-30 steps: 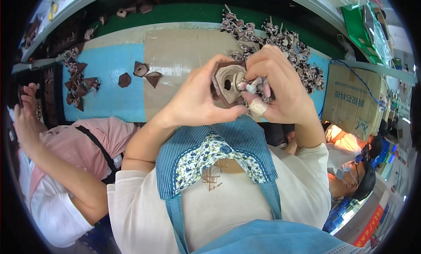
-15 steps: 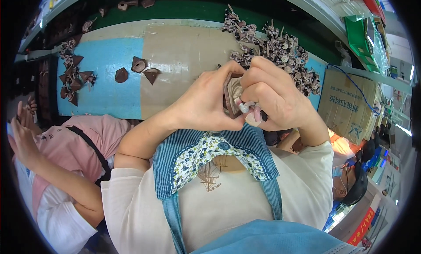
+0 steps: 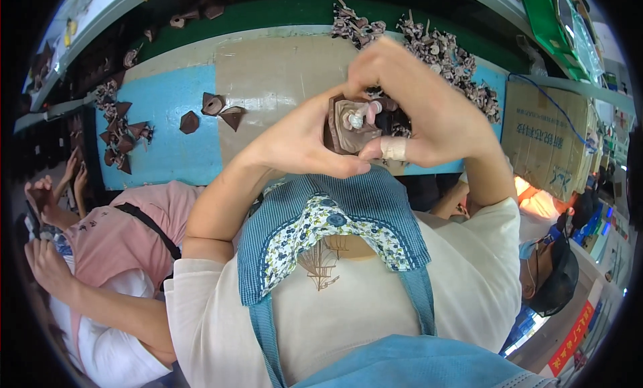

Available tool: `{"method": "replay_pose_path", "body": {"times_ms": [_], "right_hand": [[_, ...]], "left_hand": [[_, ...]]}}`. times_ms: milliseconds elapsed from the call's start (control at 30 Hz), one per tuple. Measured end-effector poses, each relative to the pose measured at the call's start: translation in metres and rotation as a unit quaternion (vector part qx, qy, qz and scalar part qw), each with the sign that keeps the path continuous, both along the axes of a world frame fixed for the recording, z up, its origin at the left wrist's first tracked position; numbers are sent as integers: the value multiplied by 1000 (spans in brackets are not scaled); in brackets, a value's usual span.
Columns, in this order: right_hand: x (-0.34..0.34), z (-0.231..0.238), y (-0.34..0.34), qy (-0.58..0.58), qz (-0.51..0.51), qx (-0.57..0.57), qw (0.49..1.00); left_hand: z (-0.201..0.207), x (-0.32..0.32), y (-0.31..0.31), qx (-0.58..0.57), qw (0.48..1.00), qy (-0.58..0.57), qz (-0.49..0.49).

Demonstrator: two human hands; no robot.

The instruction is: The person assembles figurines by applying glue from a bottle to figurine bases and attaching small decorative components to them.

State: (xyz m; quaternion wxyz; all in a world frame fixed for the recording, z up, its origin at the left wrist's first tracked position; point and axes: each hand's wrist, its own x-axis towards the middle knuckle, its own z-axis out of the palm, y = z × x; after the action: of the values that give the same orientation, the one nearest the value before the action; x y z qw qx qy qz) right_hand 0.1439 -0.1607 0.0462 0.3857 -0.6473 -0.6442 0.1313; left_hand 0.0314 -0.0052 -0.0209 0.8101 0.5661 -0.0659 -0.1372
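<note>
Holding faceted base (image 3: pixel 346 141); figurine (image 3: pixel 356 120) (knobbly)

Holds the left hand (image 3: pixel 301 137) and right hand (image 3: pixel 429 113) close together before the chest (image 3: pixel 368 287), with both elbows (image 3: pixel 203 237) bent outward. Slants the bare left forearm (image 3: pixel 224 200) up and inward, the bare right forearm (image 3: pixel 486 177) likewise from the opposite side. Curves the left hand into a wide grip, with the thumb (image 3: pixel 335 163) stretched toward the right and most fingers hidden. Arches the right hand higher, with the wrist (image 3: pixel 481 147) bent, the knuckles (image 3: pixel 382 48) raised and the foremost finger (image 3: pixel 359 79) curled over toward the left hand. Points the right thumb (image 3: pixel 372 149) leftward, with its tip just beside that of the left thumb. Shows too little of the right palm to judge its grip.
</note>
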Motion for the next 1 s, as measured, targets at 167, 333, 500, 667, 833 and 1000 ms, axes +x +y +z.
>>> {"method": "replay_pose_path", "body": {"times_ms": [167, 333, 500, 667, 833, 1000], "right_hand": [[0, -18, 13, 112, -1, 22, 993], [-39, -45, 18, 357, -254, 55, 897], [-16, -55, 16, 179, -63, 4, 982], [-1, -58, 36, 24, -68, 33, 997], [19, -89, 30, 76, -259, 15, 963], [41, -92, 37, 67, -300, 7, 952]], "left_hand": [[14, 2, 2, -63, 988, 126, -61], [10, -1, -10, 299, 941, -66, 144], [-18, -10, 4, 46, 997, 66, 11], [-81, -14, 61, -203, 947, 246, -37], [-169, -34, 187, -381, 763, 236, 465], [-207, 25, 225, -65, 784, 258, 561]]}}
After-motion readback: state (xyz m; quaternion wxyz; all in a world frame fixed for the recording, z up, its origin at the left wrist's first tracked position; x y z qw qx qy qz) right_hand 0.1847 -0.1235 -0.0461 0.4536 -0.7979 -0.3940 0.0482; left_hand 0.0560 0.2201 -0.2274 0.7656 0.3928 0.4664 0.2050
